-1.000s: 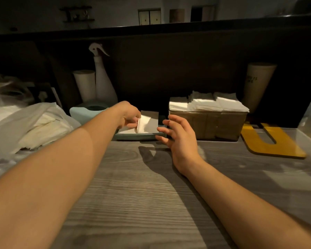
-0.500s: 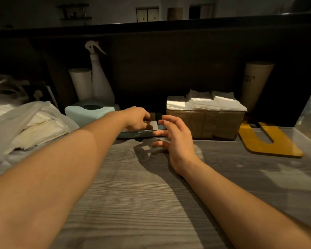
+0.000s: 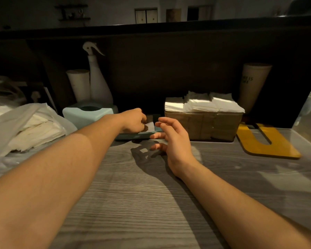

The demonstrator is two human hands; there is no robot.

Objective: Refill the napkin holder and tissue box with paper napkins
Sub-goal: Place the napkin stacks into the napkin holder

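Observation:
A flat teal tissue-box base [image 3: 133, 136] lies on the wooden counter [image 3: 136, 194], in front of the dark back wall. My left hand [image 3: 133, 121] rests over the base, its curled fingers pinching a white napkin [image 3: 149, 125] down onto it. My right hand [image 3: 171, 137] hovers with spread fingers at the base's right end and holds nothing. The teal tissue-box cover [image 3: 86, 114], with an oval opening on top, stands to the left. To the right stands a brown napkin holder [image 3: 203, 127], with white napkins [image 3: 205, 105] heaped above its rim.
A plastic bag of napkins [image 3: 31, 126] lies at the left. A white spray bottle [image 3: 99, 83] and a paper roll [image 3: 78, 85] stand behind the cover. A yellow U-shaped board [image 3: 266, 146] lies at the right, below a tall paper cup [image 3: 253, 85] and beside a clear container [image 3: 309, 121].
My left hand has lowered the napkin from a raised fold flat onto the teal base. My right hand has stayed beside the base with its fingers spread.

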